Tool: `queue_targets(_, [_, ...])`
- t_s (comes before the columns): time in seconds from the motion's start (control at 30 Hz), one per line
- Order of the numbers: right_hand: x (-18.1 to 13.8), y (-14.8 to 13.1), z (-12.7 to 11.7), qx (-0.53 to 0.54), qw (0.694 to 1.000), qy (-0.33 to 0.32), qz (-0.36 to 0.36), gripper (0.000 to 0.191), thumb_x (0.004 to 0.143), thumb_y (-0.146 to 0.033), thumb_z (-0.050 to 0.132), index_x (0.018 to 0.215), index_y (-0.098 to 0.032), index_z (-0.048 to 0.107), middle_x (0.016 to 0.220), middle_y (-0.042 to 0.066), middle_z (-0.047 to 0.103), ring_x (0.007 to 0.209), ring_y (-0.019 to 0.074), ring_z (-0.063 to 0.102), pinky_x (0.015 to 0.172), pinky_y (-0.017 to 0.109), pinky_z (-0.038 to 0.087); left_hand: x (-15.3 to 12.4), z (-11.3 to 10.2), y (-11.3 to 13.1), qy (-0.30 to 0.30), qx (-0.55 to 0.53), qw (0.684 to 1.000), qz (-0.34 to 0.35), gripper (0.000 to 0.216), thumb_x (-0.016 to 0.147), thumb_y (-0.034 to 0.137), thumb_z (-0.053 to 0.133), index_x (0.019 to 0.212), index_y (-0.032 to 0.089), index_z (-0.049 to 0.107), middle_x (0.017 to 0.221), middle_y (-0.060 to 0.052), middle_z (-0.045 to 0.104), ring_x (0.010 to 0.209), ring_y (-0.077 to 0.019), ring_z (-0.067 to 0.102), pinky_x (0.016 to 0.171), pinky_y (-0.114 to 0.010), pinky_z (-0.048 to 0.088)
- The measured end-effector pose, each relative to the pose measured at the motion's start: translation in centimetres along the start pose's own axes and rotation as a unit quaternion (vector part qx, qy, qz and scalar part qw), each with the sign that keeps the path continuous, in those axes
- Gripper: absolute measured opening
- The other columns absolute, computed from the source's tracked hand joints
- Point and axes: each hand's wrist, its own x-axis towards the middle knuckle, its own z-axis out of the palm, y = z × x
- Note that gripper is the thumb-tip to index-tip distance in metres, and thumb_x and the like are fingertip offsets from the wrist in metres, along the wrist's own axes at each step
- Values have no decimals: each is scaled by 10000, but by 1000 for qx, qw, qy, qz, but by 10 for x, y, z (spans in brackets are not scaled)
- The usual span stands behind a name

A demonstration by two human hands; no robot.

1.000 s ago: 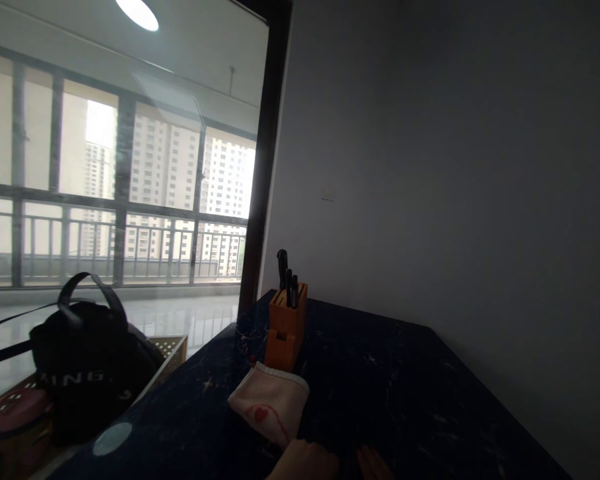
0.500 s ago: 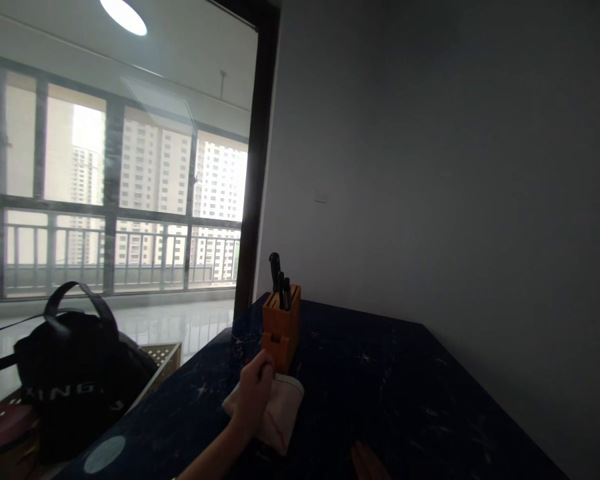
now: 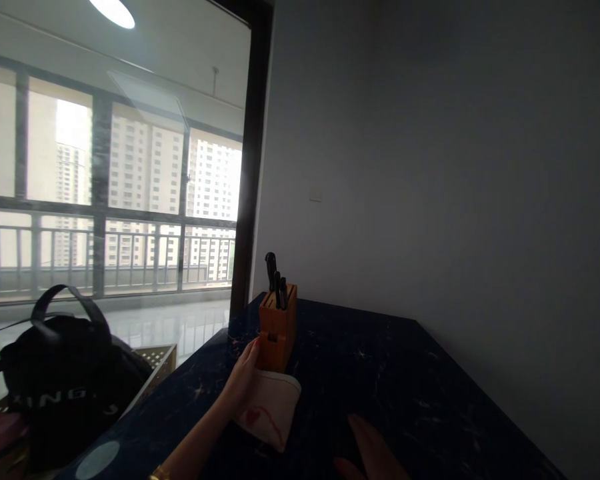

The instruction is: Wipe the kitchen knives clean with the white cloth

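Observation:
My left hand (image 3: 244, 375) reaches forward with its fingers stretched out along the lower left side of the wooden knife block (image 3: 275, 350). Whether the fingertips touch the block I cannot tell. Several black-handled knives (image 3: 279, 290) stand in its slots. A folded pale cloth (image 3: 270, 410) with a red heart pattern lies in front of the block, beside my left palm and wrist. To the right of the cloth, low in the view, my right hand (image 3: 370, 447) is over the dark tabletop, thumb apart from the fingers, holding nothing.
The dark blue marbled table (image 3: 360, 353) runs back to a grey wall (image 3: 420, 200). At the left, a black bag (image 3: 65, 380) sits by a perforated tray edge (image 3: 167, 363). A pale round patch (image 3: 97, 460) marks the table's left edge. Beyond is a glass door.
My left hand has gone from closed above the cloth to stretched out by the block's left side. My right hand has come further into view. The camera has shifted slightly.

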Motion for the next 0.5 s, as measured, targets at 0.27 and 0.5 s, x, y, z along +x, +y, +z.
queue_targets(0.27, [40,-64,-21,48,996,-36,60,487,811,-368,384,1228,-122,440,1238,118,486,1138,248,432,939,391,326,0,-6,1,-34,72,997,8,449,848,438,333,1193,190,478,1232,-23,528,1167,-201,431,1004,-338,292])
queue_targets(0.5, [62,-87,1,72,984,-89,133,509,777,-346,413,1234,-123,396,996,112,635,980,273,548,840,446,347,1,-3,-1,-27,160,986,34,421,843,375,342,1222,212,423,1242,-45,518,1189,-189,403,1041,-387,163])
